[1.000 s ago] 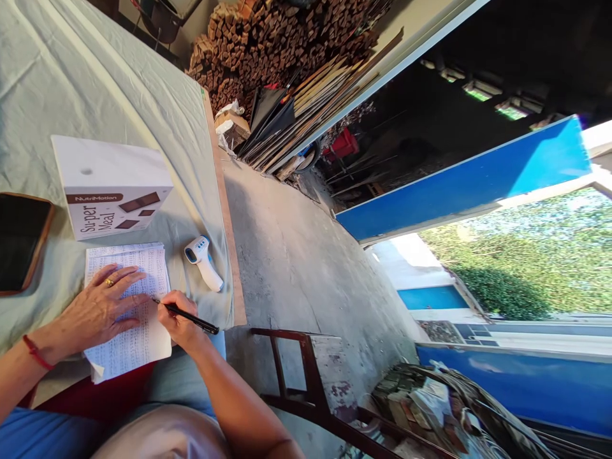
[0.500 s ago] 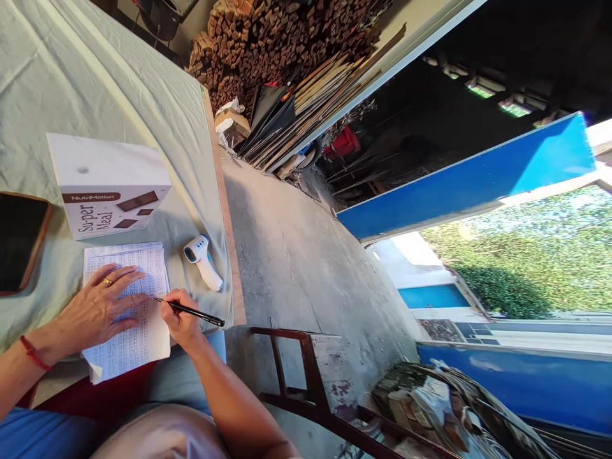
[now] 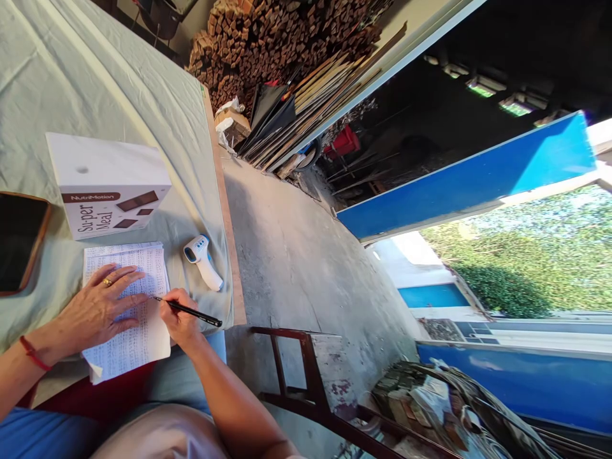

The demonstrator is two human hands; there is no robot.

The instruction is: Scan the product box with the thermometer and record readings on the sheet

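Sheets of paper (image 3: 143, 354) covered in rows of small handwriting lie at the table's near edge. My left hand (image 3: 102, 306) rests flat on them with fingers spread, a ring on one finger and a red cord at the wrist. My right hand (image 3: 180, 317) pinches a black pen (image 3: 196, 312), its tip touching the paper's right part near my left fingertips. Just beyond the right hand lies a white and blue infrared thermometer (image 3: 203, 261). A white box (image 3: 112, 185) printed "NutriMotion Super Meal" stands behind the paper.
A phone (image 3: 21, 242) in a brown case lies at the left on the cloth-covered table (image 3: 157, 83). Past the table's right edge are a concrete floor (image 3: 296, 255), a dark wooden chair (image 3: 306, 376), and stacked wood (image 3: 268, 44) at the back.
The pen's rear end has tilted very slightly in my right hand. My left hand and the paper stay in place.
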